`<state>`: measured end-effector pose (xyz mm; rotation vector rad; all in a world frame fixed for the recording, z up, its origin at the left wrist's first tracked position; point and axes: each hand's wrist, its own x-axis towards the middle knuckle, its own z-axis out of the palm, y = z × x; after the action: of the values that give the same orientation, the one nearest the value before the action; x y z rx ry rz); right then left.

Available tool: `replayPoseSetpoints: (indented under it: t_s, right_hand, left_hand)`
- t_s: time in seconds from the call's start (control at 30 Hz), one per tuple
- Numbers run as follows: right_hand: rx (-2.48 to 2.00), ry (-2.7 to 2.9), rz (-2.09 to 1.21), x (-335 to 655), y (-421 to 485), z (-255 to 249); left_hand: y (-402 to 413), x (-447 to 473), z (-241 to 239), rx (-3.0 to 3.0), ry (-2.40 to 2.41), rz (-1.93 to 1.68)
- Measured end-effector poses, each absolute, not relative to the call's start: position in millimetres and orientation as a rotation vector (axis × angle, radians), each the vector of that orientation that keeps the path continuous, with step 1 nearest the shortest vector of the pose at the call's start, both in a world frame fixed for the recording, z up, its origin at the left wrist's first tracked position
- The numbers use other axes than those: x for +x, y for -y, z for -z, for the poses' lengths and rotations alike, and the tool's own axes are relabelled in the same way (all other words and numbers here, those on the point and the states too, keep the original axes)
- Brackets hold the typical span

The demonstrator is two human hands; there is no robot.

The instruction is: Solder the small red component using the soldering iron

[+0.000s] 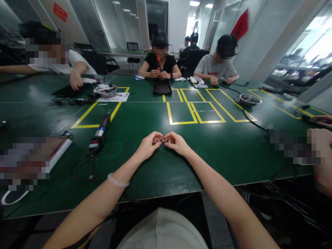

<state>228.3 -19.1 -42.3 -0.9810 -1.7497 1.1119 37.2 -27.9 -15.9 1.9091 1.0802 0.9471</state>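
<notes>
Handling looks under way and unfinished, with the left hand and right hand both pinching a small orange part between them over the bench, not yet set down, while the screwdriver lies unheld, and what remains cannot be told.

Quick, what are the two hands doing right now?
Left hand: closed, pinching a tiny part.
Right hand: closed, pinching the tiny part too.
</notes>
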Motion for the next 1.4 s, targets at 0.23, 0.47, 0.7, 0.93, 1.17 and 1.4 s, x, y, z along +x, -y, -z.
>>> replayPoseSetpoints:
  t_s: [0.23,0.47,0.7,0.93,1.17,1.4]
  right_hand:
    - [-1.001,1.782,-1.063,228.8,20.1,40.1]
    - [-1.016,1.814,-1.028,229.2,20.7,38.5]
    - [-1.049,1.848,-0.986,228.9,22.3,35.8]
    - [-1.027,1.852,-0.995,228.6,21.4,37.6]
    - [-1.022,1.85,-0.985,228.2,21.5,38.4]
    - [-1.026,1.833,-0.956,229.9,21.0,38.6]
  left_hand:
    - [26.8,36.5,18.9,1.933,-1.076,-0.957]
    - [26.5,35.6,20.2,1.956,-1.066,-0.95]
    - [26.0,34.3,21.0,1.996,-1.062,-0.936]
    - [26.1,33.3,22.9,2.035,-1.048,-0.939]
    - [26.2,33.7,24.8,2.03,-1.051,-0.943]
    - [26.0,34.1,24.5,1.963,-1.116,-0.913]
